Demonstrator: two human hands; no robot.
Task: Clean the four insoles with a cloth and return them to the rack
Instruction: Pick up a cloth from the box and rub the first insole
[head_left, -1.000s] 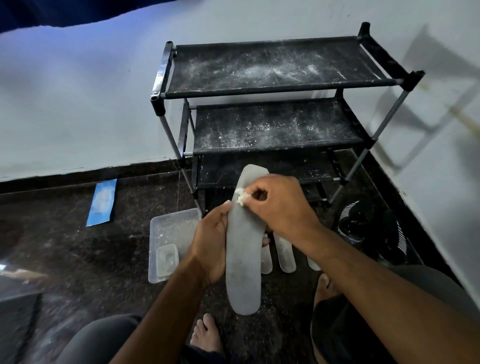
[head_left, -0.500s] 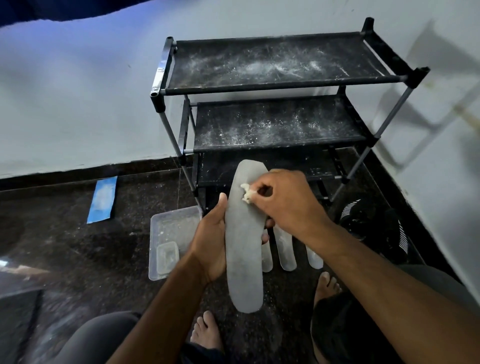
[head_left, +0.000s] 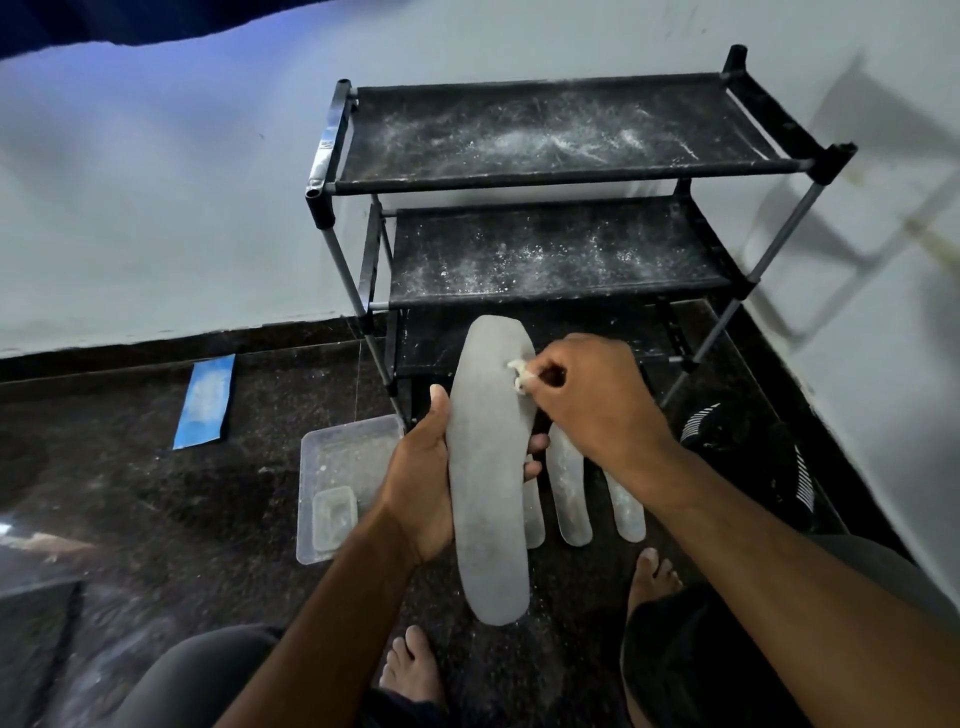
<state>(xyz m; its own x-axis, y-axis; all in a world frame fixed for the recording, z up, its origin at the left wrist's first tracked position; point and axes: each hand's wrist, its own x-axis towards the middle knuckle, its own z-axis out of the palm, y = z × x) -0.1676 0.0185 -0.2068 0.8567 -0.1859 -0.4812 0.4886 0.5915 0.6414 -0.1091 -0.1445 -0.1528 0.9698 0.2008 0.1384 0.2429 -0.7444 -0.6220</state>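
A long grey insole stands upright in front of me, gripped at its left edge by my left hand. My right hand pinches a small white cloth against the insole's upper right part. Three more grey insoles lie side by side on the dark floor behind it: one mostly hidden, one in the middle and one on the right. The black three-shelf rack stands against the wall beyond, its shelves dusted with white powder.
A clear plastic tray with a small container in it sits on the floor left of the insoles. A blue packet lies further left. Dark shoes rest right of the rack. My bare feet and knees are below.
My right hand with the cloth has slid up the insole toward its top. The left hand keeps its grip on the insole.
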